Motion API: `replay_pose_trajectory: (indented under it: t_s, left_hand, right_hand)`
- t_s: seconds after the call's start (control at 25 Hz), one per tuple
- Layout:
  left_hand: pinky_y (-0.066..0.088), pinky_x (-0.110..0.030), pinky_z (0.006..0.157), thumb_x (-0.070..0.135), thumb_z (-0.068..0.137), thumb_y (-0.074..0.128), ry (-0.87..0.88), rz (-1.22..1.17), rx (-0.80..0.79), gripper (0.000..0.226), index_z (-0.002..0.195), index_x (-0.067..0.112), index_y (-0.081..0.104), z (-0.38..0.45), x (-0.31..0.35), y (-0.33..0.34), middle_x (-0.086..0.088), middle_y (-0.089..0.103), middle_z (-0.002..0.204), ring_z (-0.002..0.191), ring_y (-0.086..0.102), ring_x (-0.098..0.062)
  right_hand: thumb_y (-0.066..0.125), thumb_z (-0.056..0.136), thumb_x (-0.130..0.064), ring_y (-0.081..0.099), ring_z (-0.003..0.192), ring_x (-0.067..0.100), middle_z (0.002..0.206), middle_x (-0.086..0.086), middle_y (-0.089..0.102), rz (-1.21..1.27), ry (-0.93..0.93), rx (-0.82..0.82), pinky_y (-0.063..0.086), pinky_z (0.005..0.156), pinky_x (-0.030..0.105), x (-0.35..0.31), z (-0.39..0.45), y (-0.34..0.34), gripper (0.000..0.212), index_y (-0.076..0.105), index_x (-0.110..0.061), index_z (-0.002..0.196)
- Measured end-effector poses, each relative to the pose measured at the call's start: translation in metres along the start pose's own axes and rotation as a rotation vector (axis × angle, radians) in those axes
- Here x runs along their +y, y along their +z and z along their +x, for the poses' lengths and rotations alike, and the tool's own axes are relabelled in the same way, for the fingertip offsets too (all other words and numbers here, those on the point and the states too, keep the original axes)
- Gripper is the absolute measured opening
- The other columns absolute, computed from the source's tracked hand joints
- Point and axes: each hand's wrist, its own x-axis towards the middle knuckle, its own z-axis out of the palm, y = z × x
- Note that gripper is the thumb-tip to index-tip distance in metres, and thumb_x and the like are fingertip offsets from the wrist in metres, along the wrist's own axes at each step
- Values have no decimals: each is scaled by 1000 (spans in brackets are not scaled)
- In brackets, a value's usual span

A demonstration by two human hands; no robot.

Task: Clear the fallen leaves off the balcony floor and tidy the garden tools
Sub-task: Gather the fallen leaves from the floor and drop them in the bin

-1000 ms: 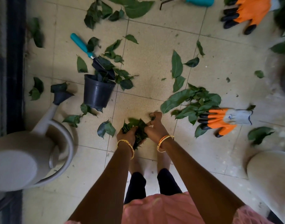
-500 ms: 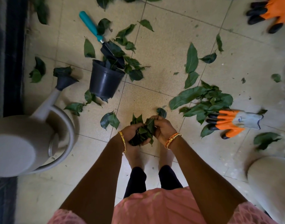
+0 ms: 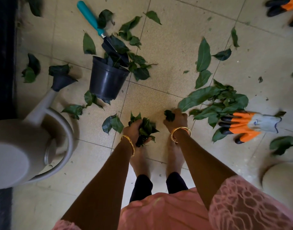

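Left hand (image 3: 134,130) had its fingers curled tight round a crumpled bunch of leaves (image 3: 146,128), just above the bare feet. Right hand (image 3: 176,117) was pinching one small leaf (image 3: 169,115), right beside the leaf pile (image 3: 215,103) that an orange glove (image 3: 242,126) lay on. More leaves were scattered all over the tiled floor (image 3: 172,44). Further out, a black pot (image 3: 106,81) stood with a teal-handled trowel (image 3: 94,22) beyond it, and a grey watering can (image 3: 26,143) sat off left.
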Motion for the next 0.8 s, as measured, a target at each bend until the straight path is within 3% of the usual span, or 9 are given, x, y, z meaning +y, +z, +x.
replay_pose_trajectory:
  t_s: [0.08, 0.2, 0.28, 0.4, 0.52, 0.6, 0.68, 0.8]
  left_hand:
    - [50, -26, 43, 28, 94, 52, 15, 36, 23, 39, 112, -5, 58, 7, 1, -5, -14, 58, 79, 63, 56, -23]
    - [47, -28, 62, 30, 88, 55, 52, 41, 92, 40, 112, 0, 61, 20, 1, -19, -13, 62, 86, 72, 58, -24]
    - [48, -32, 72, 38, 76, 59, 43, 59, 121, 55, 119, 3, 60, 23, 1, -29, -15, 65, 98, 85, 60, -27]
    - [50, -40, 89, 46, 73, 60, 2, 97, 142, 64, 124, 7, 58, 17, 0, -44, -16, 65, 110, 99, 61, -31]
    - [48, -50, 96, 50, 75, 67, -24, 142, 162, 71, 129, 8, 51, 17, -3, -60, -18, 63, 114, 104, 60, -35]
    - [51, -50, 92, 45, 74, 73, -19, 202, 186, 70, 128, 6, 51, 20, -4, -67, -19, 63, 111, 101, 62, -35]
    - [52, -51, 90, 36, 75, 75, -14, 235, 212, 65, 126, 3, 53, 27, -4, -73, -21, 64, 110, 100, 63, -37]
    - [50, -54, 93, 28, 73, 74, 37, 197, 213, 62, 126, 1, 54, 30, -2, -72, -22, 63, 113, 104, 61, -40]
  right_hand:
    - [70, 82, -24, 49, 115, 38, 133, 18, 38, -234, -137, 31, 46, 94, 43, 4, 8, 12, 60, 39, -11, 133]
    - [55, 92, -16, 54, 109, 40, 126, 20, 46, -285, -218, 94, 49, 88, 44, 5, 15, 28, 39, 44, -8, 128]
    - [50, 93, -13, 55, 104, 39, 116, 20, 53, -284, -267, 118, 49, 84, 43, 7, 12, 32, 28, 54, -6, 121]
    - [69, 81, -12, 56, 98, 39, 106, 18, 59, -356, -566, 187, 53, 79, 45, 19, -6, 33, 15, 70, -6, 94]
    - [86, 58, -17, 57, 109, 41, 122, 13, 61, -552, -920, 25, 50, 84, 51, 25, -19, 52, 17, 75, -19, 71]
    - [88, 52, -21, 58, 111, 40, 126, 12, 60, -624, -958, -121, 50, 84, 52, 20, -23, 65, 19, 75, -25, 65]
    - [88, 52, -22, 62, 104, 38, 118, 12, 64, -719, -925, -152, 53, 80, 47, 14, -20, 74, 19, 75, -23, 67]
    - [68, 78, -5, 58, 99, 37, 105, 17, 63, -785, -822, -149, 48, 80, 40, 8, -15, 76, 13, 72, -2, 89]
